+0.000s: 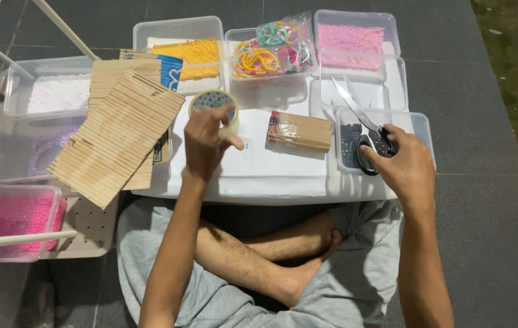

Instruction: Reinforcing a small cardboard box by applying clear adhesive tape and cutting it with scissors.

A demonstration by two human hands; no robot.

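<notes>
Hands (205, 143) on tape roll (214, 107), scissors (365, 124)

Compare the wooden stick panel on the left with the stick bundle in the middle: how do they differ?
The stick panel is large, flat and spread out at a tilt over cardboard; the stick bundle is a small compact block wrapped in clear film. The panel lies to the left of the left hand, the bundle to its right, and neither is touched. Both are pale wooden sticks set side by side.
</notes>
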